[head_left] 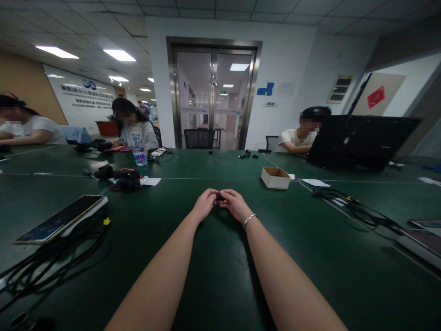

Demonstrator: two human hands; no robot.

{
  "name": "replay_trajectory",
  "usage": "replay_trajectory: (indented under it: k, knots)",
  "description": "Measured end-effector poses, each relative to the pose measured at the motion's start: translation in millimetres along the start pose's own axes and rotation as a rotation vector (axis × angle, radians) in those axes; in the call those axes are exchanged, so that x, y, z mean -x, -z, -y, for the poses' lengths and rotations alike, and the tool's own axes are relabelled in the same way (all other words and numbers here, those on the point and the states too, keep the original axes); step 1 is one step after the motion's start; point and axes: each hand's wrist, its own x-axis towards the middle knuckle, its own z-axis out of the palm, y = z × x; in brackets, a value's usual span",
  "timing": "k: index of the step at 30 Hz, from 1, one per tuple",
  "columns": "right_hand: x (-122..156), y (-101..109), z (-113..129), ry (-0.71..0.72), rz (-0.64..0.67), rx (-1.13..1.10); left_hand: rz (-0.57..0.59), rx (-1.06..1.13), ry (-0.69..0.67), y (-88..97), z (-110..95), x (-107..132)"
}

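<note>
Left hand (204,204) and right hand (234,204) meet at table centre, fingers curled in, both pinching one small black part (219,196) between the fingertips, just above the green table (220,276). Part is too small to tell what it is. Bracelet (249,219) on right wrist. Beyond right hand, open cardboard box (275,178), well apart. Further right, black cables (351,207) and a dark laptop (358,140) with a person behind it. Left side: tablet (62,223) lying flat, cables under it, a black parts pile (126,179), a water bottle (139,153). Two more people seated far left.
</note>
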Motion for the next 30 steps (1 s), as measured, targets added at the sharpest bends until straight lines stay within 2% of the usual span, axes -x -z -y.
replay_trajectory:
  k: [4, 10, 15, 20, 30]
  knots:
    - [-0.1, -0.7, -0.2, 0.003, -0.001, -0.005, -0.004, -0.041, -0.068, 0.3, 4.1, -2.8]
    - [-1.0, -0.3, -0.2, -0.005, -0.009, 0.000, -0.016, -0.003, 0.021, -0.3, -1.0, -0.7]
    - [-1.0, 0.3, -0.6, -0.001, 0.008, -0.006, 0.003, -0.016, -0.019, 0.2, 0.0, -1.7]
    - [-0.8, 0.7, -0.5, -0.006, 0.009, -0.005, -0.019, 0.022, 0.034, 0.2, 1.5, -3.6]
    - [-1.0, 1.0, -0.1, -0.010, 0.002, -0.003, -0.008, 0.026, 0.020, -0.1, 1.1, -2.0]
